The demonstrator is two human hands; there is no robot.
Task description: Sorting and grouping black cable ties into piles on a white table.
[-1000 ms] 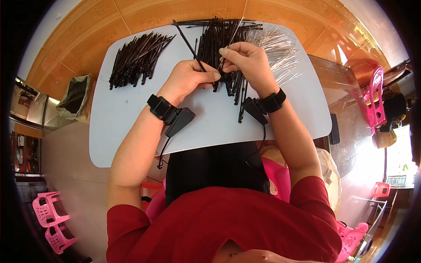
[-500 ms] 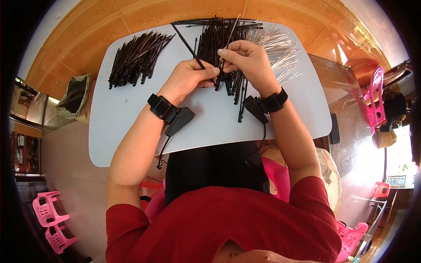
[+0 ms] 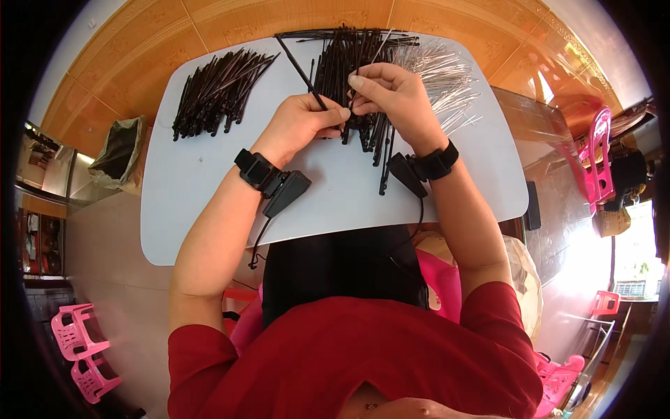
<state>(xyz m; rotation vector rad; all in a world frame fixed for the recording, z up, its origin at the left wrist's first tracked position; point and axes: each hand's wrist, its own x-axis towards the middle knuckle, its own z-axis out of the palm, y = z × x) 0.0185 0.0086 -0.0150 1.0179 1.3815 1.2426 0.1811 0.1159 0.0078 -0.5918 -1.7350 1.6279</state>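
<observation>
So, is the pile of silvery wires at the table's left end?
No, the silvery wires lie mostly to the right of the right hand, while dark rods lie at the left.

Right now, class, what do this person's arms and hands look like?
The left hand and right hand are gloveless. Short red sleeves leave both forearms bare, each with a black wrist strap, a tapered black block and a thin dark cable.
</observation>
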